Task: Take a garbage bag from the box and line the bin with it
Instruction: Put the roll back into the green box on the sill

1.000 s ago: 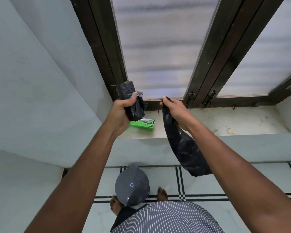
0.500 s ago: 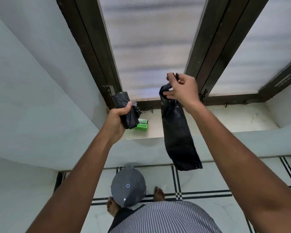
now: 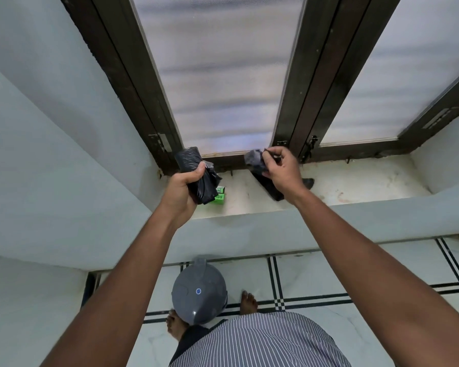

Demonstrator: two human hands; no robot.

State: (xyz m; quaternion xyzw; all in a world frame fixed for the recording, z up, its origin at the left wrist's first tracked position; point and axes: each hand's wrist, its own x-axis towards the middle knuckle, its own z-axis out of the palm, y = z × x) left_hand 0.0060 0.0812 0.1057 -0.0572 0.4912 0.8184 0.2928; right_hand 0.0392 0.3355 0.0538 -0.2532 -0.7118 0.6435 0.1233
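Head view: we are gripping the roll of bags in our left hand, fingers wrapped tight around it, above the green box on the window sill. Our right hand is pinching the top edge of one torn-off garbage bag: light, limp, slippery film, best opened at its mouth. The bin is standing on the floor, lid closed, contents hidden.

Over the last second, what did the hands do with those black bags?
The right hand lowered the separated bag, which had hung free over the floor, onto the sill, keeping hold of its top. The left hand still grips the roll of bags above the green box. The grey bin stays closed on the floor.
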